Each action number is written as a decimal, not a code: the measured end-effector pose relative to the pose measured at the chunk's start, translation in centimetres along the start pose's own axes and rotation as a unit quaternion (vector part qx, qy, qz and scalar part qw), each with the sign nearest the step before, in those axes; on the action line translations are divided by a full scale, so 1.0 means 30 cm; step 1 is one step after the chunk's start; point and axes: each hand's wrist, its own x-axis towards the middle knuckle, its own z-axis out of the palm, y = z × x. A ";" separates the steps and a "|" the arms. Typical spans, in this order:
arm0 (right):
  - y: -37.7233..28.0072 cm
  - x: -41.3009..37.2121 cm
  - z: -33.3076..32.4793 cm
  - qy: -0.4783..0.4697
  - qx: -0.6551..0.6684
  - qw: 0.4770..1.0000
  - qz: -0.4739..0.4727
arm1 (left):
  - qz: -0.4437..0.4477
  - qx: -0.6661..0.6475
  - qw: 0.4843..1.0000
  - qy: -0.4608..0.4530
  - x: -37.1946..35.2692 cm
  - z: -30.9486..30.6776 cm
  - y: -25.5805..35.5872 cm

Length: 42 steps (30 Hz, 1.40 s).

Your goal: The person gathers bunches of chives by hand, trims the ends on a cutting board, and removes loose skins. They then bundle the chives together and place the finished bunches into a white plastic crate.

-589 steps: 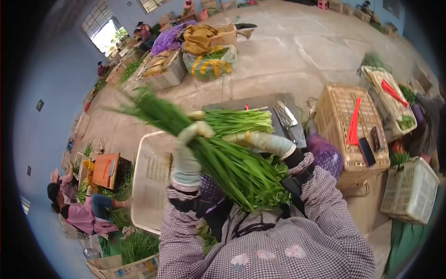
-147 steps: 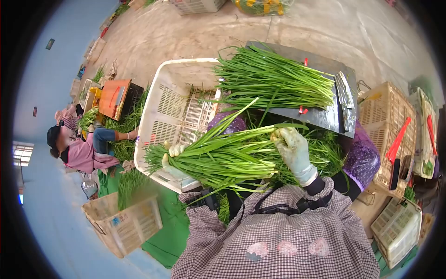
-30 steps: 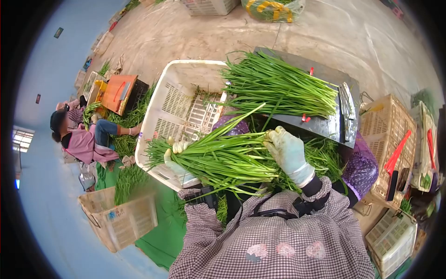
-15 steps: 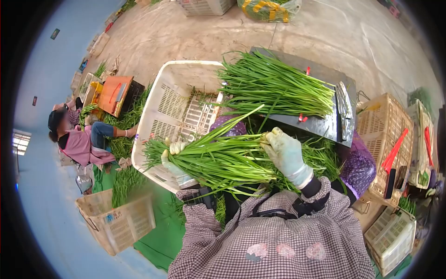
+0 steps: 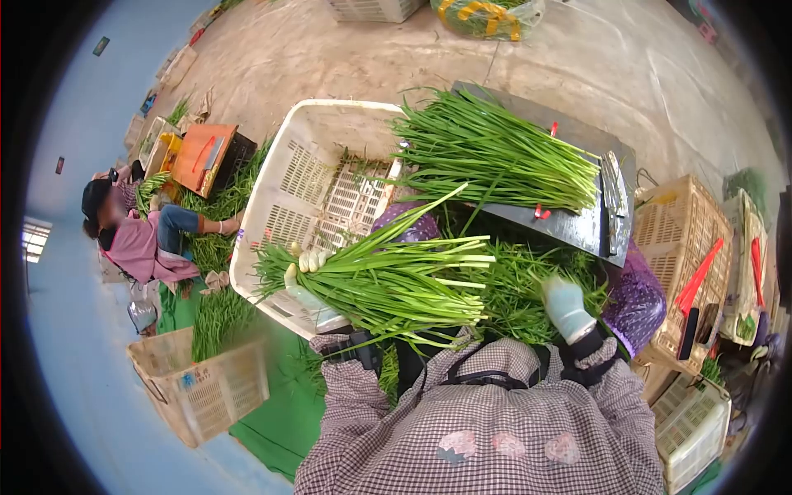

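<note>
My left hand (image 5: 312,262), in a pale glove, is closed around a bunch of green garlic chives (image 5: 396,280) near the leafy ends. The pale stalk ends fan out to the right. My right hand (image 5: 566,304), gloved too, is down at a heap of loose chives (image 5: 528,285) over my lap; its fingers are smeared by motion. Beyond my hands, a thick layer of chives (image 5: 503,153) lies across a dark board (image 5: 569,227), stalk ends aligned to the right. A metal blade (image 5: 613,194) rests at that board's right edge.
A white plastic crate (image 5: 289,148) with leaf scraps stands left of the board. Another crate (image 5: 206,384) is at lower left on green sheeting. On the left, a person (image 5: 153,239) sits among chives by an orange board (image 5: 202,161). More crates (image 5: 681,239) stand at right.
My right hand has left the stalk ends of the held bunch and moved right and down to the loose heap. My left hand keeps its hold.
</note>
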 end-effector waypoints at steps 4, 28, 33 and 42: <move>-0.066 -0.143 -0.313 0.094 0.158 0.981 -0.066 | 0.001 0.015 1.000 -0.002 -0.006 0.016 -0.014; -0.447 0.030 -0.803 0.231 0.612 0.678 -0.335 | 0.081 0.126 0.987 -0.052 -0.052 0.449 -0.145; -0.233 -0.108 -0.777 0.240 0.806 0.492 -0.224 | 0.076 0.088 0.993 -0.013 -0.048 0.334 -0.108; -0.155 -0.093 -0.283 0.054 0.517 0.838 -0.166 | 0.059 -0.013 0.997 -0.043 -0.028 0.161 -0.127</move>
